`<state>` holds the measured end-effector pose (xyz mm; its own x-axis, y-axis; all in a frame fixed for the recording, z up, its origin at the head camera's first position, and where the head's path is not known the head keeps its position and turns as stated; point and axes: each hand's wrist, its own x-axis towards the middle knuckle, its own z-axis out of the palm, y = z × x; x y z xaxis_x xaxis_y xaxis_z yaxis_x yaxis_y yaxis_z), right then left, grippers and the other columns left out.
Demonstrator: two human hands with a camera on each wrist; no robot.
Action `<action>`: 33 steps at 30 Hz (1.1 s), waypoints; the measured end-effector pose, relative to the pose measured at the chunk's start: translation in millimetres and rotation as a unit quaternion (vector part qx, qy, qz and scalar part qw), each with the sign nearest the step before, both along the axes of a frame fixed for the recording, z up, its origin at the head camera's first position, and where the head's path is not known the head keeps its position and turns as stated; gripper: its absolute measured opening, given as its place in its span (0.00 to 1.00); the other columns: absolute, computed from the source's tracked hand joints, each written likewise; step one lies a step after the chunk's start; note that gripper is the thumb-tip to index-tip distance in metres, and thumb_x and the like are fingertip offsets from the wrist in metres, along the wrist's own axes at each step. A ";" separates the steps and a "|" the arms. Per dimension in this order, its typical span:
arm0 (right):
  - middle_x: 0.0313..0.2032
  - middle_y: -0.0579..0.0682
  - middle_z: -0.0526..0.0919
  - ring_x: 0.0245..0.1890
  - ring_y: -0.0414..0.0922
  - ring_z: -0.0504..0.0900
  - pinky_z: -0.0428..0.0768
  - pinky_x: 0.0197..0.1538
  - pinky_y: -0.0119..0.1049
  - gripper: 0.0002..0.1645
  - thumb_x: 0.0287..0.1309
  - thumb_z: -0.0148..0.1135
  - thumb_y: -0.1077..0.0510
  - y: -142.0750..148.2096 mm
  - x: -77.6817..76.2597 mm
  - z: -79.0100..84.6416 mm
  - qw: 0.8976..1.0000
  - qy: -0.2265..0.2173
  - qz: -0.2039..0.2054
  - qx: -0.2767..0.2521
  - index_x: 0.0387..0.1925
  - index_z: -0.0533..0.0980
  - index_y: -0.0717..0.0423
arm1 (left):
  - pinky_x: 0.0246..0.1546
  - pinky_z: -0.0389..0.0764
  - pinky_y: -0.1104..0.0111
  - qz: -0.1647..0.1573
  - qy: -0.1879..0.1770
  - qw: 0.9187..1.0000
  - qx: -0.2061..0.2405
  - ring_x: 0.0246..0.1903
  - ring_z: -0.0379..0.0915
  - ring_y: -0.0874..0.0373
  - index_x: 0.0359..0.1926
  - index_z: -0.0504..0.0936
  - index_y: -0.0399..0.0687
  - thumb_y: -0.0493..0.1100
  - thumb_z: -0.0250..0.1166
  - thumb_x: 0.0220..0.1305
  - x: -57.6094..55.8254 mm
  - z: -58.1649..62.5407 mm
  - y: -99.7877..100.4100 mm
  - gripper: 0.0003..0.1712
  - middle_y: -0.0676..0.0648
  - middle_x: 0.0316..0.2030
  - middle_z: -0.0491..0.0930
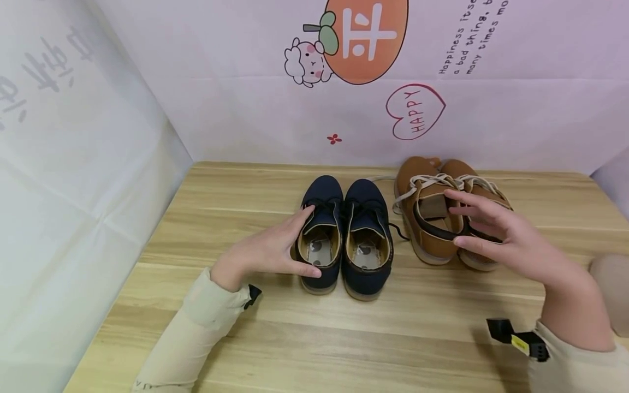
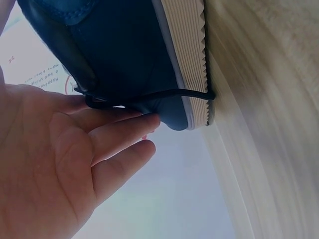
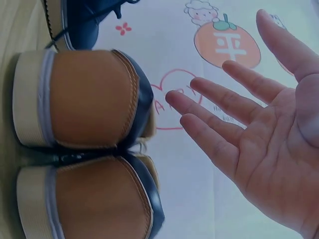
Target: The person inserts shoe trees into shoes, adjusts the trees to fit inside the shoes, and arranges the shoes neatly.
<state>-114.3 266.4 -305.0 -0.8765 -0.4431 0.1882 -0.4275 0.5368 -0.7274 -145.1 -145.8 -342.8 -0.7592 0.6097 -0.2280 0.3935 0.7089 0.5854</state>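
Observation:
Two navy lace-up shoes stand side by side, heels toward me: the left navy shoe (image 1: 326, 187) and the right navy shoe (image 1: 367, 281). My left hand (image 1: 270, 248) is at the outer side of the left one, thumb by its heel. In the left wrist view, loosely extended fingers (image 2: 124, 134) lie by its side and black lace; firm contact is unclear. A tan pair with pale laces, the left tan shoe (image 1: 413, 170) and the right tan shoe (image 1: 459, 167), stands further right. Over their openings hovers my right hand (image 1: 521, 245), fingers spread and holding nothing.
All the shoes stand on a wood-grain tabletop (image 1: 314, 344). A white printed cloth (image 1: 245, 109) hangs behind it, and another pale cloth (image 1: 64, 180) borders the left. A rounded beige object (image 1: 611, 289) is partly visible at the right edge.

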 end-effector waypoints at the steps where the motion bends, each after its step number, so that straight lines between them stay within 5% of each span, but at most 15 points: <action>1: 0.70 0.37 0.66 0.62 0.24 0.70 0.66 0.56 0.10 0.46 0.57 0.64 0.74 2.4 0.1 0.5 1.000 0.001 0.000 -0.004 0.75 0.61 0.51 | 0.77 0.50 0.56 0.000 -0.001 1.000 -0.001 0.79 0.37 0.53 0.80 0.31 0.56 0.72 0.70 0.50 -0.2 0.2 -0.2 0.73 0.47 0.80 0.35; 13: 0.72 0.46 0.65 0.67 0.28 0.68 0.67 0.59 0.13 0.46 0.57 0.55 0.82 38.0 6.5 10.1 0.999 0.025 -0.014 -0.041 0.75 0.56 0.62 | 0.77 0.49 0.55 -0.007 0.003 1.000 -0.006 0.79 0.35 0.52 0.80 0.30 0.57 0.74 0.69 0.50 -3.4 -0.6 2.9 0.73 0.45 0.80 0.34; 18: 0.74 0.42 0.63 0.66 0.25 0.67 0.65 0.60 0.12 0.46 0.60 0.53 0.81 56.2 10.7 5.7 0.997 0.033 -0.054 -0.040 0.76 0.55 0.58 | 0.77 0.50 0.56 -0.011 0.006 1.000 -0.007 0.79 0.36 0.53 0.80 0.31 0.56 0.73 0.69 0.51 -4.1 -0.7 5.0 0.73 0.47 0.80 0.35; 27: 0.74 0.37 0.63 0.63 0.21 0.67 0.61 0.61 0.10 0.45 0.62 0.51 0.80 91.4 20.8 -11.2 0.991 0.056 -0.121 -0.029 0.77 0.55 0.55 | 0.77 0.51 0.57 -0.019 0.014 1.000 -0.009 0.79 0.38 0.53 0.80 0.32 0.55 0.72 0.70 0.51 -6.5 -1.0 4.9 0.72 0.48 0.80 0.36; 33: 0.73 0.35 0.64 0.58 0.16 0.69 0.67 0.50 0.07 0.47 0.60 0.53 0.80 129.6 18.8 -33.2 0.986 0.070 -0.147 -0.027 0.77 0.56 0.53 | 0.77 0.51 0.57 -0.023 0.015 1.000 -0.009 0.79 0.39 0.53 0.80 0.33 0.54 0.72 0.70 0.50 -5.8 0.0 5.0 0.73 0.47 0.80 0.37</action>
